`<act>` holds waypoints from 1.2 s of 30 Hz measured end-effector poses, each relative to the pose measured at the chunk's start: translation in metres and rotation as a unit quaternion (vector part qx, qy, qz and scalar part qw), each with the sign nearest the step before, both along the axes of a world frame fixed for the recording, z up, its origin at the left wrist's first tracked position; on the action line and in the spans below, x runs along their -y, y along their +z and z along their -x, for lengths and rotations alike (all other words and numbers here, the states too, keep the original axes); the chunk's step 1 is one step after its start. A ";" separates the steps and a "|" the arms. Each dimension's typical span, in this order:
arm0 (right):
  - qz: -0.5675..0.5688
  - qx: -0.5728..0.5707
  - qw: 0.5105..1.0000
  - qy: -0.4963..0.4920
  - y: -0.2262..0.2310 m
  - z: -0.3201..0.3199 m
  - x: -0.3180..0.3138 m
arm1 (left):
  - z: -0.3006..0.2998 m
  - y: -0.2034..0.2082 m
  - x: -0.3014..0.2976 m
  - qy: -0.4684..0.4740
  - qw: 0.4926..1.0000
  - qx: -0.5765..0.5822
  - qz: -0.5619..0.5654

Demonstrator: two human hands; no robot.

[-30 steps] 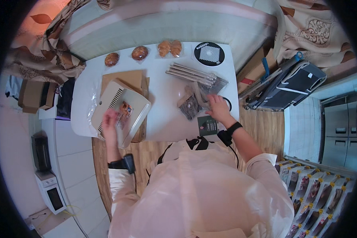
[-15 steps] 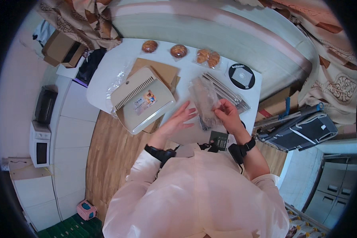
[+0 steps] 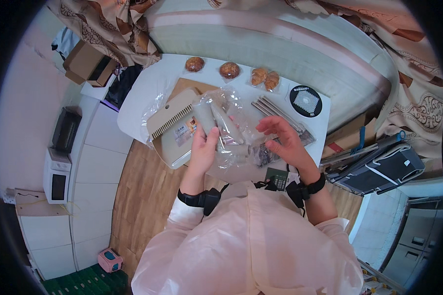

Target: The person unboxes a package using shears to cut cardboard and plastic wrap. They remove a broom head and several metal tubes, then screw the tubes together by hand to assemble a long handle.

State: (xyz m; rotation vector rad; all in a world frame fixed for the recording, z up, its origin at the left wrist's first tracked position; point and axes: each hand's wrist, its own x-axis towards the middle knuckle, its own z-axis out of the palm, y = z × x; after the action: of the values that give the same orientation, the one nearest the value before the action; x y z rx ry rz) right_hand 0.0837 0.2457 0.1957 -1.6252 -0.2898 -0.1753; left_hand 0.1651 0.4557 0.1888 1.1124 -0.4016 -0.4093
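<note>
My left hand (image 3: 203,150) is closed on a clear plastic bag (image 3: 234,101) with several pale, tube-like parts (image 3: 222,120) in it, held over the table. Slightly to the right of the bag, my right hand (image 3: 289,141) has its fingers apart and holds nothing. Beyond it lies a bundle of thin metal tubes (image 3: 276,108). A beige plastic base (image 3: 168,129) with a slotted edge and a picture label rests at the left, partly hidden by the bag. Under that base is a brown cardboard sheet (image 3: 186,84).
Along the far edge of the white table (image 3: 142,88) sit two wrapped round breads (image 3: 194,64), wrapped croissants (image 3: 266,78) and a black disc (image 3: 305,101) with a white pattern. A dark green card (image 3: 276,179) lies near my body. Folded dark furniture (image 3: 384,169) stands at the right.
The plastic bag has moved left from my right hand to my left, which has closed on it. My right hand has let go and opened. The view has shifted slightly.
</note>
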 end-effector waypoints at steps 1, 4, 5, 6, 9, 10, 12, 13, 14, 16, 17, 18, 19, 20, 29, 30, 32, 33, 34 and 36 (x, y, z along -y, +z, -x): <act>-0.002 0.001 1.000 -0.001 0.005 0.001 -0.003 | 0.001 0.001 -0.001 0.025 1.000 -0.003 -0.011; 0.030 0.009 0.999 0.013 0.011 0.002 -0.012 | 0.003 0.005 -0.001 0.039 0.999 0.017 -0.017; 0.029 0.009 0.999 0.010 0.009 0.001 -0.014 | 0.005 0.006 -0.001 0.039 0.999 0.018 -0.018; 0.028 0.008 1.000 0.007 0.008 0.001 -0.016 | 0.006 0.006 -0.001 0.042 0.999 0.011 -0.012; -0.020 -0.040 0.999 0.010 0.006 0.003 -0.020 | 0.008 0.005 -0.002 0.052 0.999 0.009 -0.007; -0.020 -0.042 0.999 0.008 0.003 0.004 -0.022 | 0.008 0.005 -0.003 0.058 0.998 0.015 -0.006; -0.117 -0.132 0.982 0.060 -0.010 0.008 -0.022 | 0.011 0.008 -0.001 0.052 0.998 0.028 -0.024; -0.117 -0.136 0.982 0.051 -0.017 0.008 -0.025 | 0.011 0.008 -0.001 0.051 0.997 0.045 -0.043; -0.103 -0.162 0.979 0.068 -0.025 0.007 -0.031 | 0.012 0.003 -0.003 0.042 0.998 0.039 -0.041; -0.090 -0.191 0.975 0.071 -0.038 0.007 -0.038 | 0.011 -0.010 -0.009 0.039 0.996 0.007 -0.081; -0.089 -0.196 0.973 0.078 -0.044 0.007 -0.044 | 0.010 -0.016 -0.013 0.032 0.996 0.003 -0.079; -0.088 -0.201 0.972 0.085 -0.052 0.006 -0.046 | 0.007 -0.023 -0.016 0.001 0.995 -0.022 -0.100; -0.088 -0.204 0.972 0.078 -0.065 0.008 -0.047 | 0.005 -0.029 -0.018 -0.029 0.991 -0.046 -0.122; -0.084 -0.193 0.974 0.086 -0.074 0.009 -0.050 | 0.006 -0.031 -0.018 -0.032 0.987 -0.043 -0.150; -0.004 -0.181 0.978 0.106 -0.088 0.017 -0.050 | 0.008 -0.051 -0.013 -0.007 0.985 -0.112 -0.131; -0.025 -0.196 0.975 0.099 -0.088 0.016 -0.049 | 0.009 -0.048 -0.012 0.001 0.986 -0.118 -0.116; -0.067 -0.192 0.973 0.111 -0.086 0.016 -0.048 | 0.009 -0.051 -0.015 0.007 0.986 -0.119 -0.113; -0.108 -0.191 0.969 0.115 -0.085 0.017 -0.047 | 0.009 -0.052 -0.016 0.005 0.986 -0.123 -0.109; -0.106 -0.189 0.969 0.115 -0.087 0.016 -0.048 | 0.010 -0.053 -0.017 0.006 0.987 -0.121 -0.107; -0.132 -0.218 0.959 0.122 -0.091 0.018 -0.047 | 0.013 -0.050 -0.015 0.000 0.983 -0.121 -0.139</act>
State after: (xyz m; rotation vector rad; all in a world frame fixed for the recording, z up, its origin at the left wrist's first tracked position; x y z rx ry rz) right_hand 0.0658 0.2929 0.1043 -1.3070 -0.1175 0.3190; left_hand 0.1519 0.4705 0.1386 1.3148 -0.1309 -0.6073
